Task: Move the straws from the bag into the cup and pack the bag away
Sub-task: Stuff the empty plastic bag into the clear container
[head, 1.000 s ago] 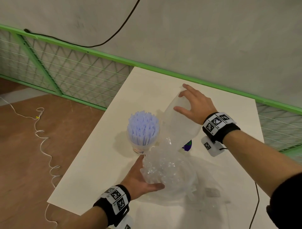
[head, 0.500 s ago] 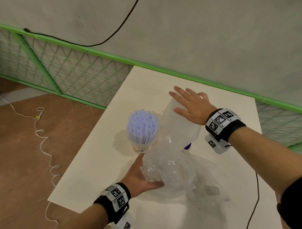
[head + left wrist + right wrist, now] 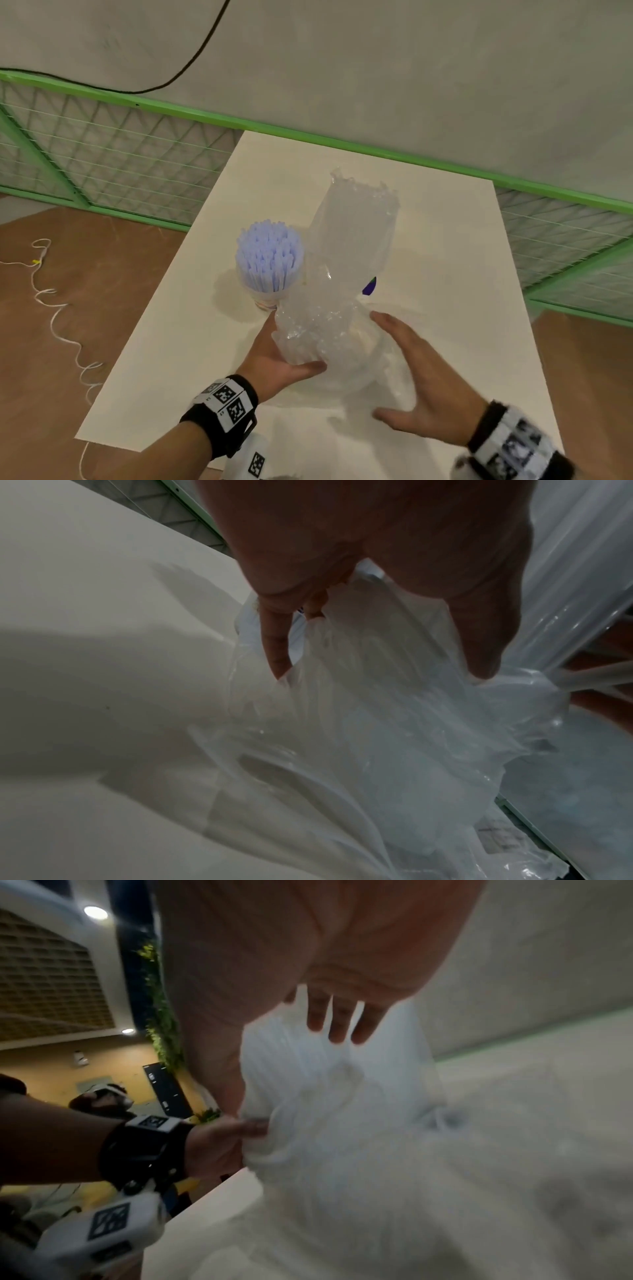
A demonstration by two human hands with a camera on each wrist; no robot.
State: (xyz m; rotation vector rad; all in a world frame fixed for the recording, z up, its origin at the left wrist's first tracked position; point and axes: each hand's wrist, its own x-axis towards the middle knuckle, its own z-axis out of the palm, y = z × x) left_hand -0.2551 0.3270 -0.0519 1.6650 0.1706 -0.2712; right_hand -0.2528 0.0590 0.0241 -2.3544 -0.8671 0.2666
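A clear cup point(image 3: 265, 301) packed with lavender straws point(image 3: 269, 257) stands on the white table point(image 3: 164, 342). Just right of it rises the clear plastic bag point(image 3: 352, 236), its ragged mouth pointing up and away and its lower part crumpled. My left hand point(image 3: 274, 356) grips the crumpled part from the left, thumb in front and fingers behind; the left wrist view shows the bag point(image 3: 394, 723) bunched between the finger and thumb of that hand point(image 3: 377, 656). My right hand point(image 3: 411, 370) is spread open at the bag's right side, and its straight fingers point(image 3: 337, 1023) touch the plastic point(image 3: 342, 1096).
A green mesh fence point(image 3: 102, 154) runs behind and left of the table, with a grey wall above. A white cord point(image 3: 58, 308) snakes over the brown floor on the left. The table's left edge is close to the cup.
My right hand left the bag's upper end and came back toward me to its lower right side. The bag's top sprang upright. My left hand kept its grip.
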